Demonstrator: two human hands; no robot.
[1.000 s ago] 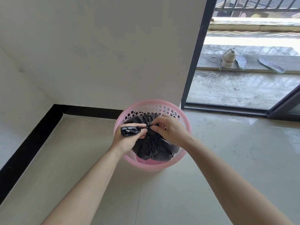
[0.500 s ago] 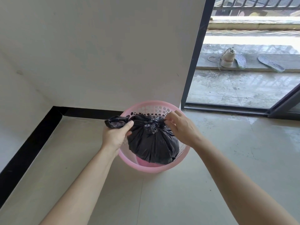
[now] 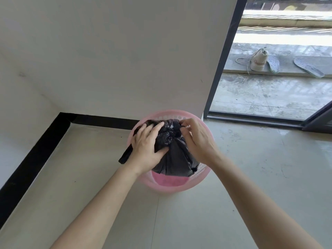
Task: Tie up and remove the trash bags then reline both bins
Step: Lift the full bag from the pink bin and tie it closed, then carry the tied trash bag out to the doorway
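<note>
**Over the pink bin: tying off the trash bag**

Seated down inside the bin, on the floor close against the wall, with the dark bulk rising above the rim. Probably left there so the bin braces the load during tying.

Clamped from the left by the left hand: fingers curled over the crown, thumb dug into the plastic below the knot, presumably to pin the gathered neck against slackening. Under that wrist, a loose tail of plastic trailing out over the rim.

Pinched from the right by the right hand: fingertips closed on the plastic just beside the knot, likely in readiness for a pull or a second tuck.

Judged as mid-tie on one bag: not yet lifted out, no fresh liner in sight, no second bin in view.

Worth guarding against: thin film tearing under a hard tug, or the light perforated bin tipping on the lift.

Beyond the door frame, well apart: a shoe and two insoles on a ledge.
</note>
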